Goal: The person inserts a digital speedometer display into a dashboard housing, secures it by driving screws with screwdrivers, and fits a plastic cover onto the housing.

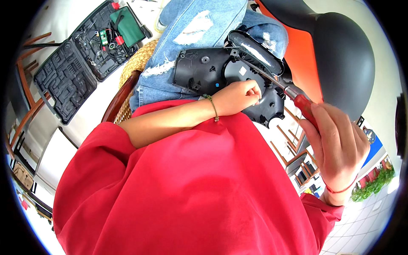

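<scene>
A black moulded plastic shell (199,63) lies across my jeans-clad lap, its inner side with screw posts and round recesses facing up. My left hand (240,95) rests over its near part with the fingers curled in; what they hold, if anything, is hidden. In my right hand (340,144) is a screwdriver, gripped by its red handle (304,107). Its long metal shaft slants up and left over the shell, and the tip ends near a post at the far edge; contact there cannot be made out. Beyond the shell sits a glossy black curved part (257,51).
At the far left lies an opened black tool case (66,80) with small tools, cables and a green pouch (127,26). A woven seat (138,61) with a wooden arm is beside my leg. An orange and black chair (344,63) stands at the right, with wooden furniture (291,146) below.
</scene>
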{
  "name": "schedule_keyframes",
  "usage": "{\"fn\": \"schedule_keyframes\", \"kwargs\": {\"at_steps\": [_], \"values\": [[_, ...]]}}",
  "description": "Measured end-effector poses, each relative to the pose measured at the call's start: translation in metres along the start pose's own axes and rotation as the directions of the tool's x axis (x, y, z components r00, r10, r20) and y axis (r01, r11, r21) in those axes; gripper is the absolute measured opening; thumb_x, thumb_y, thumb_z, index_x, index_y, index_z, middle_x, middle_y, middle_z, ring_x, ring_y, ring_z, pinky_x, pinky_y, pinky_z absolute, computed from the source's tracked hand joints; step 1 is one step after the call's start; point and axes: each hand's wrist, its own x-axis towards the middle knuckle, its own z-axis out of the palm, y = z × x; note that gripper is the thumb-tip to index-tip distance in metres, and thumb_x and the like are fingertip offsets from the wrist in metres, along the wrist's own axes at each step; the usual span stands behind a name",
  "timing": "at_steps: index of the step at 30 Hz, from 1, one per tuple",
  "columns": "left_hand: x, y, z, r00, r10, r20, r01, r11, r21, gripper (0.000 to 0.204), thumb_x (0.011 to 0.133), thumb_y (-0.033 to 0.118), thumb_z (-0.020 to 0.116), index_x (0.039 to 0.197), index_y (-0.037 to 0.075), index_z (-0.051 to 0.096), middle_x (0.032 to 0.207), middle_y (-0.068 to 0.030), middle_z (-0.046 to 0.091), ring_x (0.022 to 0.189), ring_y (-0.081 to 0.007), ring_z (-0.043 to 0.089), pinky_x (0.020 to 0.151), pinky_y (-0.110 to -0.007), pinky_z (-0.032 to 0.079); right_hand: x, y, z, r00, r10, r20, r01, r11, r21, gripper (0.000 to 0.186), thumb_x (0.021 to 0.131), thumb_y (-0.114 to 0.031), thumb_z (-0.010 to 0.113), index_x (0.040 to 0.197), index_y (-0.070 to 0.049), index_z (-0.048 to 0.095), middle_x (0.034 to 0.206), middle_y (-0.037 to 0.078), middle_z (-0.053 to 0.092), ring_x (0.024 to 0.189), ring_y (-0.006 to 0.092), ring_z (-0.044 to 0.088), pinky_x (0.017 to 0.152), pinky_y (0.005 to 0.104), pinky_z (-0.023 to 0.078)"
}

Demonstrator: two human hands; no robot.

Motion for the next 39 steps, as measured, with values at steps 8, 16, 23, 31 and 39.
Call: {"fn": "schedule_keyframes", "kwargs": {"at_steps": [8,16,23,31,39], "values": [[0.001,0.000,-0.002,1.000,0.004,0.031,-0.003,1.000,-0.031,0.019,0.097,0.014,0.053,0.104,-0.002,0.059,0.094,-0.0109,0.069,0.090,-0.0142,0.064,0.083,-0.028,0.048,-0.002,-0.006,-0.006,0.997,0.068,0.046,-0.077,0.974,0.215,0.034,0.072,-0.002,0.080,0.101,-0.002,0.064,0.104,0.015,0.066,0.080,0.0250,0.068,0.063,0.0310,0.054],[-0.004,0.028,-0.022,0.986,-0.156,0.060,0.154,0.706,-0.692,0.033,0.098,0.024,0.046,0.121,0.004,0.060,0.103,-0.0059,0.065,0.092,-0.0126,0.057,0.088,-0.028,0.046,-0.007,0.003,0.001,0.996,0.049,0.080,-0.051,0.998,0.032,0.033,0.073,-0.010,0.082,0.099,0.001,0.065,0.090,0.013,0.069,0.071,0.0238,0.067,0.062,0.0285,0.053],[-0.005,0.025,-0.025,0.997,-0.029,0.064,0.070,0.523,-0.850,0.037,0.101,0.028,0.042,0.123,0.004,0.060,0.097,-0.0038,0.063,0.090,-0.0152,0.056,0.085,-0.030,0.045,-0.007,0.002,-0.001,0.997,0.079,0.006,-0.078,0.976,0.205,0.034,0.072,-0.013,0.082,0.098,0.000,0.065,0.105,0.017,0.065,0.078,0.0261,0.068,0.063,0.0290,0.055],[-0.001,0.009,-0.026,0.998,0.010,0.057,0.046,0.466,-0.884,0.027,0.103,0.031,0.052,0.102,0.007,0.064,0.087,-0.0021,0.063,0.080,-0.0150,0.055,0.078,-0.030,0.045,-0.013,-0.005,-0.007,1.000,-0.013,0.010,0.013,1.000,-0.014,0.028,0.076,-0.009,0.078,0.099,0.001,0.067,0.083,0.010,0.066,0.070,0.0238,0.067,0.057,0.0293,0.053],[0.001,0.016,-0.022,0.994,-0.105,-0.043,0.012,0.475,-0.880,0.029,0.102,0.033,0.055,0.094,0.007,0.062,0.075,-0.0005,0.058,0.073,-0.0103,0.051,0.072,-0.027,0.042,-0.010,-0.006,-0.003,0.991,-0.132,-0.029,0.135,0.976,0.168,0.035,0.072,-0.018,0.079,0.101,-0.001,0.068,0.106,0.016,0.064,0.076,0.0239,0.067,0.060,0.0319,0.053]]}}
